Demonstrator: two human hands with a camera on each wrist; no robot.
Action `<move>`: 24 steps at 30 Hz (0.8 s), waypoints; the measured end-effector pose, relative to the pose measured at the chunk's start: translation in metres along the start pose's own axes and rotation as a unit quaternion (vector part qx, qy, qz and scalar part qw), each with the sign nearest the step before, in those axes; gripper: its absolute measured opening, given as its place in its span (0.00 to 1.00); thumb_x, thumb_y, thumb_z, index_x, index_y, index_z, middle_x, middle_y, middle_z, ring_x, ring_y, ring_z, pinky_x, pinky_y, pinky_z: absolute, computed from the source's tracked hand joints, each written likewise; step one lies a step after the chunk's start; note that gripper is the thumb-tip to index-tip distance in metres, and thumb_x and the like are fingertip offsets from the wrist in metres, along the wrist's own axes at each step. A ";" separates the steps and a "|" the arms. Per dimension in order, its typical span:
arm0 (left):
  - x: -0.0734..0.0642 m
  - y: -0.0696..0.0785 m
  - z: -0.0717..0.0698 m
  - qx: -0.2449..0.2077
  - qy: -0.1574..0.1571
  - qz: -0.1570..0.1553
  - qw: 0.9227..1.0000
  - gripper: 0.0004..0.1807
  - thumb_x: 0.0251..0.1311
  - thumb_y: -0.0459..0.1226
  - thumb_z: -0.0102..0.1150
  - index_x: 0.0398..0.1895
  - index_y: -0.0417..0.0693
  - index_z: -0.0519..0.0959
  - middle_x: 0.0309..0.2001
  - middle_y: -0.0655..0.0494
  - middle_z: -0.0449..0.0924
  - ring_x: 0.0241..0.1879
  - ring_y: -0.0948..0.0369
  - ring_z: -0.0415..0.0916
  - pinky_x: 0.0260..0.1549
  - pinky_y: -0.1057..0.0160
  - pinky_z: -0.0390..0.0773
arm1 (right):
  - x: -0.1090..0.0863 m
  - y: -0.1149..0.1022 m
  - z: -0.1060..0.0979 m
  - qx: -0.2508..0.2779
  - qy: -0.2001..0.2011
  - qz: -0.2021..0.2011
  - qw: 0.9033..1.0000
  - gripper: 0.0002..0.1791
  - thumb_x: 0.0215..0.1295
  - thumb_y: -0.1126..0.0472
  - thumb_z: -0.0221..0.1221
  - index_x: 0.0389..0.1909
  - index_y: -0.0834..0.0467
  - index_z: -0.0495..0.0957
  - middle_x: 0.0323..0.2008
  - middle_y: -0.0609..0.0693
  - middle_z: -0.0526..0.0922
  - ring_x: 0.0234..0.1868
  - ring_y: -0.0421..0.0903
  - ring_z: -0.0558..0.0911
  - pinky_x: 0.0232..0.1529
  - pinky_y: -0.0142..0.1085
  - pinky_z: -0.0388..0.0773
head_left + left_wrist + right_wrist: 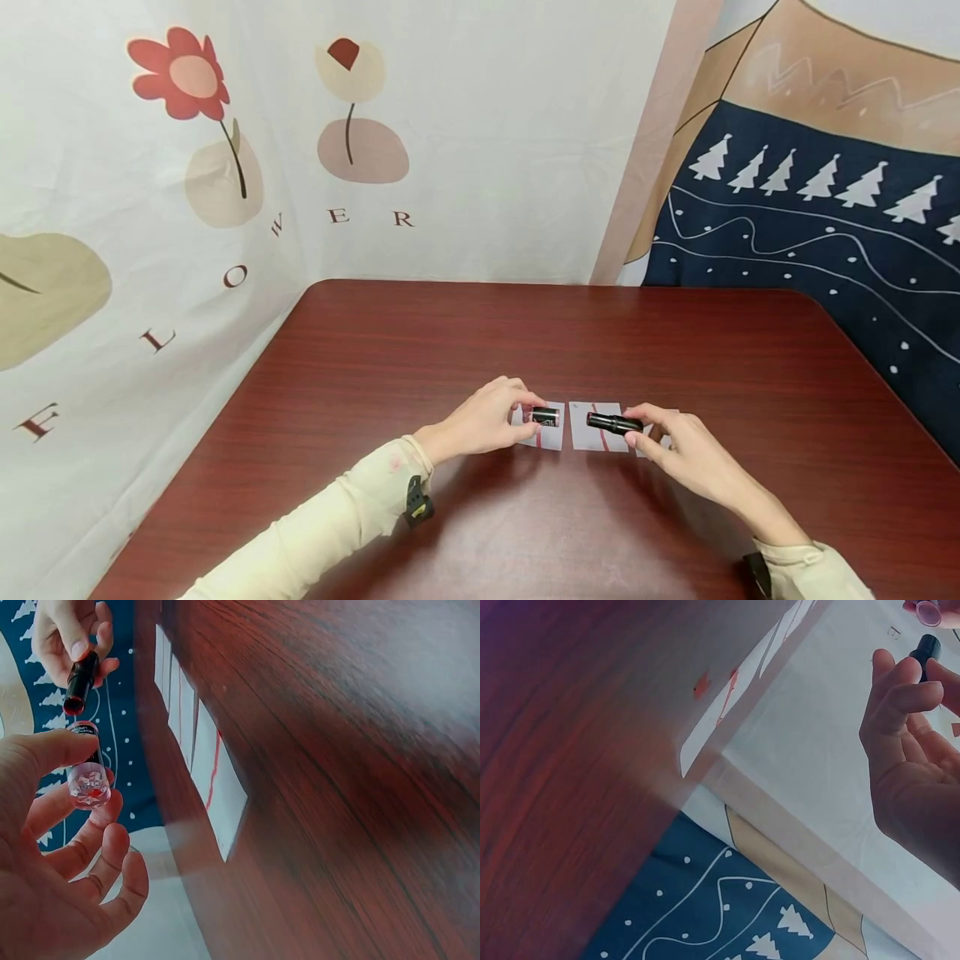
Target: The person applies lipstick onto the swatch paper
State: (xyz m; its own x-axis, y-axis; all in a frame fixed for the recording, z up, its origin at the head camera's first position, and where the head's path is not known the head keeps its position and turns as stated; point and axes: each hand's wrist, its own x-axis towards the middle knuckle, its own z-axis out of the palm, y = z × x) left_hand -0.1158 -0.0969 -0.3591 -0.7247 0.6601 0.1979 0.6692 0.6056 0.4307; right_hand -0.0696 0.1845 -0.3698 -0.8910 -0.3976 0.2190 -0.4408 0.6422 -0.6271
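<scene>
My left hand (486, 421) pinches a lipstick cap (546, 416) between thumb and fingers. The cap is black with lettering and has a clear, faceted end (88, 784), plain in the left wrist view. Across from it, my right hand (693, 454) grips a black lipstick tube (611, 422) near its far end. The tube's reddish open end points at the cap, with a small gap between the two. Both pieces are held above white paper pieces; one left paper (551, 438) and a middle paper (585, 438) carry red strokes. The right paper is partly hidden by my right hand.
The reddish-brown wooden table (450, 350) extends around the hands. A white cloth (487, 167) with flower prints hangs behind and to the left. On the right hangs a dark blue cloth (750, 271) with white trees. A black band (417, 502) is on the left wrist.
</scene>
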 end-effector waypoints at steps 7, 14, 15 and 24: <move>0.007 0.006 0.005 -0.011 -0.001 0.006 1.000 0.17 0.53 0.41 0.62 0.47 0.51 0.82 0.30 0.66 0.70 0.35 0.62 0.67 0.35 0.69 0.64 | 0.001 0.000 0.000 -0.008 0.007 -0.013 1.000 0.14 0.59 0.62 0.62 0.46 0.60 0.77 0.29 0.43 0.80 0.24 0.32 0.73 0.20 0.30 0.68; 0.007 0.011 0.007 -0.024 0.008 -0.001 1.000 0.15 0.53 0.39 0.61 0.46 0.50 0.82 0.30 0.64 0.70 0.34 0.60 0.69 0.33 0.69 0.64 | 0.002 -0.001 0.002 -0.003 0.012 -0.017 1.000 0.13 0.59 0.62 0.62 0.45 0.60 0.78 0.31 0.45 0.80 0.24 0.32 0.73 0.21 0.30 0.68; 0.007 0.012 0.009 -0.030 0.009 -0.003 1.000 0.15 0.53 0.39 0.61 0.45 0.50 0.82 0.29 0.64 0.70 0.33 0.60 0.69 0.32 0.69 0.64 | 0.001 -0.001 0.003 -0.001 0.011 -0.018 1.000 0.13 0.59 0.62 0.62 0.45 0.59 0.78 0.33 0.44 0.80 0.24 0.32 0.73 0.21 0.30 0.68; 0.012 0.019 0.012 -0.049 0.017 0.004 0.999 0.15 0.53 0.39 0.63 0.45 0.49 0.83 0.28 0.63 0.70 0.30 0.63 0.68 0.31 0.71 0.63 | 0.002 -0.002 0.002 -0.008 0.016 -0.032 0.999 0.11 0.59 0.61 0.62 0.43 0.58 0.78 0.26 0.36 0.76 0.23 0.32 0.72 0.23 0.30 0.68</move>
State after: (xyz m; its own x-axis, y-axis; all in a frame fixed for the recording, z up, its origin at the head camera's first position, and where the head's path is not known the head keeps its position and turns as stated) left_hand -0.1095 -0.0717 -0.3592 -0.7254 0.6487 0.2301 0.6569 0.5526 0.5130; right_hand -0.0700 0.1810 -0.3699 -0.8639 -0.4169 0.2826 -0.4983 0.6261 -0.5997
